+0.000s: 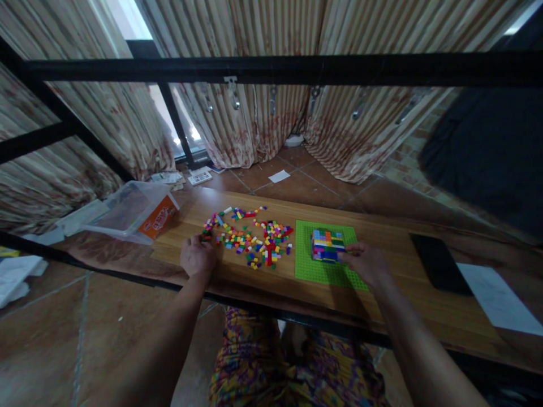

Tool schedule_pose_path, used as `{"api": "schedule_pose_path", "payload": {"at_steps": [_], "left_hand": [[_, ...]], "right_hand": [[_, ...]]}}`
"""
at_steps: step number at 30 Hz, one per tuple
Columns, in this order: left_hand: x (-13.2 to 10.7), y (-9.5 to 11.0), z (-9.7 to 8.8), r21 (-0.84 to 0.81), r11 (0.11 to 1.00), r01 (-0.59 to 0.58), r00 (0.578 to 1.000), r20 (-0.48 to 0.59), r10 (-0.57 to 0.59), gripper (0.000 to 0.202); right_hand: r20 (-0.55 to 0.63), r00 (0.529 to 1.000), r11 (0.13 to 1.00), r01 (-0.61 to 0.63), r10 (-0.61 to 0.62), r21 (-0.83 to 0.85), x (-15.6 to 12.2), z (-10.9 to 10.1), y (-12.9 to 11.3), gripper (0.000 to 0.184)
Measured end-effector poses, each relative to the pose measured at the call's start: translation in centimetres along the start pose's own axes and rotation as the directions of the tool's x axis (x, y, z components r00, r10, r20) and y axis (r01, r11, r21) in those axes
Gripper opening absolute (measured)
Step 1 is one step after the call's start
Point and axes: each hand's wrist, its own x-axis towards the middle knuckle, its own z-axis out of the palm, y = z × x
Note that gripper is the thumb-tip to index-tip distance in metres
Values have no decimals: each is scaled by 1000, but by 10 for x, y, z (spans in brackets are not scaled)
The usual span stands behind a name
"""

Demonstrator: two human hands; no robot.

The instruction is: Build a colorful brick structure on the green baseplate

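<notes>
Loose toy bricks [241,240] in many colours lie scattered over the left half of a wooden table. My left hand [198,256] is at their left edge, fingers curled down by a few dark green and red bricks; whatever it may hold is too small to make out. On a green studded baseplate [305,265] sits a small brick building [326,246] of stacked coloured rows. My right hand [365,261] reaches in from the right, thumb and fingers closed at the building's right side. Part of that side is hidden behind the fingertips.
A clear plastic box [123,212] with an orange label stands at the table's left end. To the right lie a black flat tablet-like object [439,263] and a white paper sheet [500,297]. A black metal bar [271,70] crosses above, before striped curtains [254,124].
</notes>
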Motion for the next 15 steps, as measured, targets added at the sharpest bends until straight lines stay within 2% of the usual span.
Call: {"api": "schedule_pose_path", "payload": {"at_steps": [3,6,8,9,11,15], "left_hand": [[0,-1,0,-4,1000,-8,1000,-2,8,34],[-1,-1,1,-6,1000,-8,1000,-7,8,34],[-1,-1,1,-7,1000,-11,1000,-12,11,34],[-1,-1,1,-8,1000,-10,1000,-12,10,34],[-2,-1,1,-12,1000,-5,1000,-12,5,33],[-2,-2,3,-19,1000,-16,1000,-22,15,32]], "right_hand": [[-15,1000,1000,23,-23,-21,-4,-1,-1,28],[-145,985,995,90,-95,-42,-22,3,-13,26],[-211,962,984,179,-172,14,-41,12,-26,25],[-198,956,970,233,-216,64,-52,19,-34,25],[-80,940,928,342,-333,147,-72,39,-50,24],[165,829,843,509,-534,175,-98,90,-83,21]]}}
